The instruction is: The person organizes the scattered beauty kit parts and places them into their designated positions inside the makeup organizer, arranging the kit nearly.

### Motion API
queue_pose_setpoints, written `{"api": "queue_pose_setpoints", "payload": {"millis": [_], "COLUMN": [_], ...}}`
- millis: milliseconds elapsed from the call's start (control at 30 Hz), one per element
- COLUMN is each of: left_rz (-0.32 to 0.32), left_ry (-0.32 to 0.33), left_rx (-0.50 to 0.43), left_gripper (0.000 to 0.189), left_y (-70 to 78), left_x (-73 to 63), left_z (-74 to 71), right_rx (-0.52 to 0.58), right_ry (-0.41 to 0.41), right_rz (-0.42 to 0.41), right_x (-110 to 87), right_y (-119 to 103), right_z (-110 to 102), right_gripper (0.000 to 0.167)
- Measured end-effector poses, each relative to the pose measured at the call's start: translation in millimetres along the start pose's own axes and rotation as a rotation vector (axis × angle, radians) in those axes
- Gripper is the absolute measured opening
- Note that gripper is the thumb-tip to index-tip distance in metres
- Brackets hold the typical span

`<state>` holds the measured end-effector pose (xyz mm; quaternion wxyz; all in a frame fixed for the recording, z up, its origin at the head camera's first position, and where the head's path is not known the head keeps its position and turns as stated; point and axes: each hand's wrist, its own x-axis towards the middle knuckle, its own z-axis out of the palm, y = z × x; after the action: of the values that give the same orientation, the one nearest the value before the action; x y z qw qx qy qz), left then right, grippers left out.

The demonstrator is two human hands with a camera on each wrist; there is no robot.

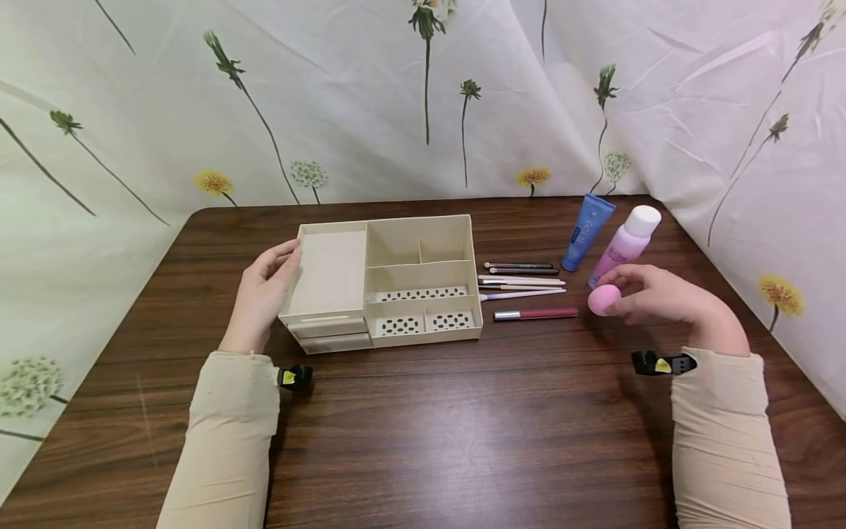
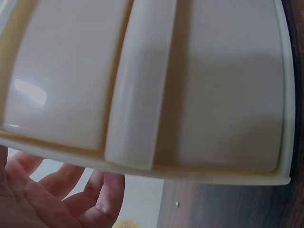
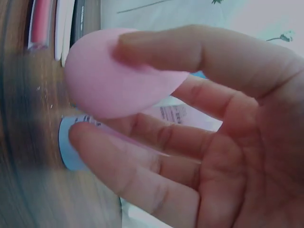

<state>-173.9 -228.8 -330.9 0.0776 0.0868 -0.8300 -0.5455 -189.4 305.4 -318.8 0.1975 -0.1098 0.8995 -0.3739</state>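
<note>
My right hand holds a pink egg-shaped makeup sponge by the pink bottle. Up close in the right wrist view, the thumb presses into the sponge from one side, with fingers on the other. My left hand touches the left side of a cream desktop organizer. Its fingers lie along the outer wall in the left wrist view, slightly bent. The organizer has a flat top section, two small drawers in front and several open compartments on the right, some with dotted bottoms.
Several makeup brushes and a dark red lip gloss tube lie right of the organizer. A blue squeeze tube and a pink bottle with a white cap are at the back right. Flower-printed cloth hangs behind the brown table.
</note>
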Motion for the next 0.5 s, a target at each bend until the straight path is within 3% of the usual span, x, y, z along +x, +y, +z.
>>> {"api": "queue_pose_setpoints", "payload": {"millis": [233, 500], "left_rz": [-0.007, -0.01], "left_ry": [-0.002, -0.02], "left_rx": [0.019, 0.006], "left_gripper": [0.053, 0.053], "left_y": [-1.4, -2.1], "left_x": [1.3, 1.8], "left_z": [-0.9, -1.7], "right_rx": [0.008, 0.007], "right_ry": [0.076, 0.17], "right_rz": [-0.082, -0.089], "right_x": [1.7, 7.9], "right_y": [-14, -35], "right_z": [6, 17], "right_gripper": [0.043, 0.046]}}
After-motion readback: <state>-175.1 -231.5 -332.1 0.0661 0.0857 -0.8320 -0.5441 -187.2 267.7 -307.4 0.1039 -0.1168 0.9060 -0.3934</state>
